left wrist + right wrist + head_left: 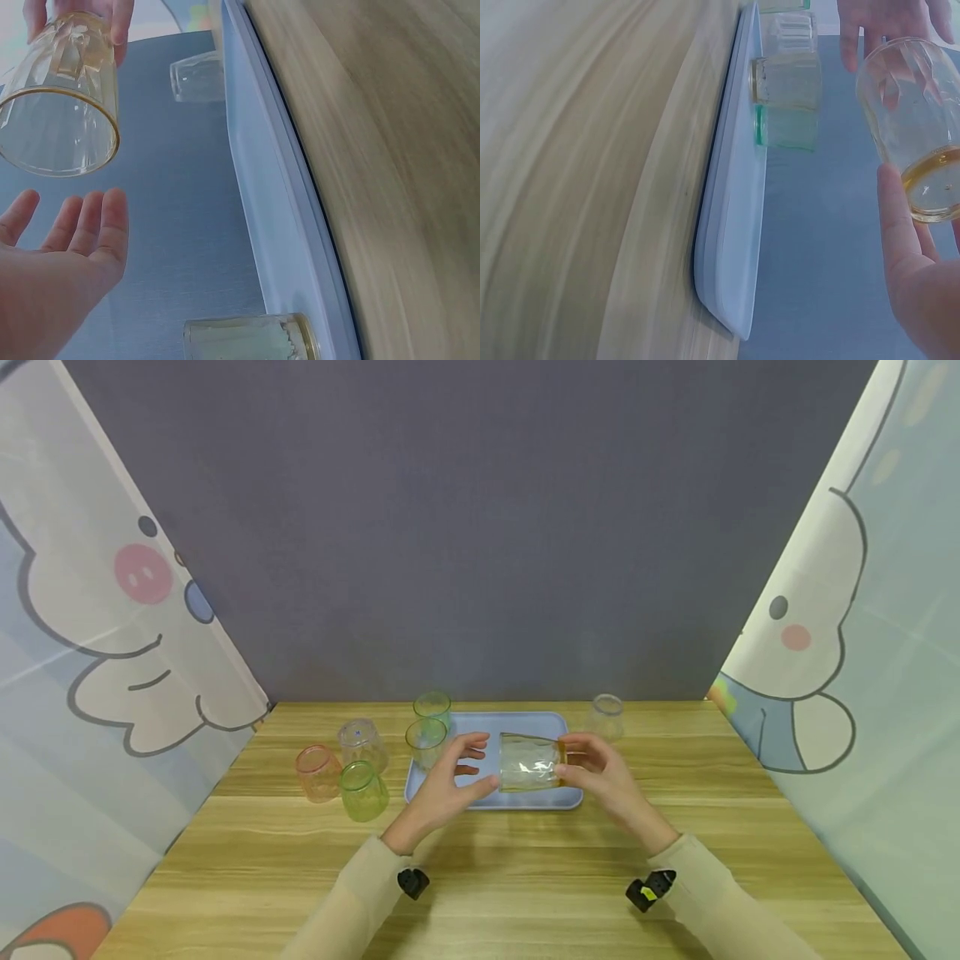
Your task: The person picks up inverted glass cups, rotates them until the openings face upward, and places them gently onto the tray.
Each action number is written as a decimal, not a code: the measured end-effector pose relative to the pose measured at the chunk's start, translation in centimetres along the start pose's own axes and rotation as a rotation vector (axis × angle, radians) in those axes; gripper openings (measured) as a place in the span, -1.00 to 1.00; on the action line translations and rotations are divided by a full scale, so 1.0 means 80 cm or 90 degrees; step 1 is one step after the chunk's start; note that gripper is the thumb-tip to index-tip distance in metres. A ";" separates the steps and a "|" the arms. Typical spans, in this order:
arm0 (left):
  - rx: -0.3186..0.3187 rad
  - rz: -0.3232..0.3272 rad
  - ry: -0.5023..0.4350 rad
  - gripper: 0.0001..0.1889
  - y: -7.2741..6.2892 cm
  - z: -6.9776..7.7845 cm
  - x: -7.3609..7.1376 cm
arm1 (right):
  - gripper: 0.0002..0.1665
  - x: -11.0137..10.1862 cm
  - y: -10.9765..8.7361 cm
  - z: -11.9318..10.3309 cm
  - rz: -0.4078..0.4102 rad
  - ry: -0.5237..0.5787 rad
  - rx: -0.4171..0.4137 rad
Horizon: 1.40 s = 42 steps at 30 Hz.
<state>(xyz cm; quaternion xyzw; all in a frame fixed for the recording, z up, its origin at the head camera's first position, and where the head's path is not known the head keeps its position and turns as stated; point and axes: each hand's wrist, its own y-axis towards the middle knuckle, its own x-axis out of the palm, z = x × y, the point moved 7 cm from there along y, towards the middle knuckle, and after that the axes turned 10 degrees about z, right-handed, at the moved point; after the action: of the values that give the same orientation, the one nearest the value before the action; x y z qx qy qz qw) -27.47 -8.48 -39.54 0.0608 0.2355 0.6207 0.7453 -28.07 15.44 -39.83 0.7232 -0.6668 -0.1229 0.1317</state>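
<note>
A clear faceted glass with an amber tint at its base (528, 763) is held on its side above the light blue tray (525, 802). My right hand (611, 781) grips it by the base end, thumb in front and fingers behind. Facing the glass's open rim is my left hand (447, 785), fingers spread and relaxed, with a small gap to the rim in the left wrist view. On the tray's left end stand an amber-rimmed glass (427, 745) and, behind it, a green-rimmed glass (432, 705).
Left of the tray, a pink glass (318, 774), a pale purplish glass (362, 747) and a green glass (364, 793) stand on the wooden table (525, 893). One clear glass (607, 718) is at the back right, beyond my right hand. A grey panel (465, 543) rises behind.
</note>
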 end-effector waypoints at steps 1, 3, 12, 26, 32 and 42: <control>-0.001 -0.001 0.000 -0.34 0.000 0.001 0.001 | -0.47 0.001 0.000 0.000 -0.003 0.003 0.003; 0.003 -0.003 -0.005 -0.33 -0.001 0.001 0.001 | -0.46 0.003 -0.001 0.001 -0.009 0.007 0.006; 0.005 -0.017 -0.015 -0.30 -0.004 0.001 0.004 | -0.46 0.010 -0.004 0.000 -0.029 0.016 0.003; 0.006 -0.049 -0.078 -0.30 -0.004 0.001 0.007 | -0.47 0.018 -0.007 -0.005 -0.047 0.027 -0.001; 0.000 -0.054 -0.107 -0.30 -0.004 0.001 0.008 | -0.46 0.022 -0.007 -0.002 -0.045 0.025 0.023; -0.020 -0.043 -0.104 -0.32 -0.004 0.000 0.006 | -0.44 0.025 -0.006 0.002 -0.069 0.010 0.046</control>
<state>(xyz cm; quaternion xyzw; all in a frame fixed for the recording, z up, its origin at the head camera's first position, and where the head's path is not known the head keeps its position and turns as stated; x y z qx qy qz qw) -27.13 -8.12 -39.77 0.0918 0.1659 0.5919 0.7834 -27.51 13.47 -40.13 0.7636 -0.6294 -0.1000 0.1035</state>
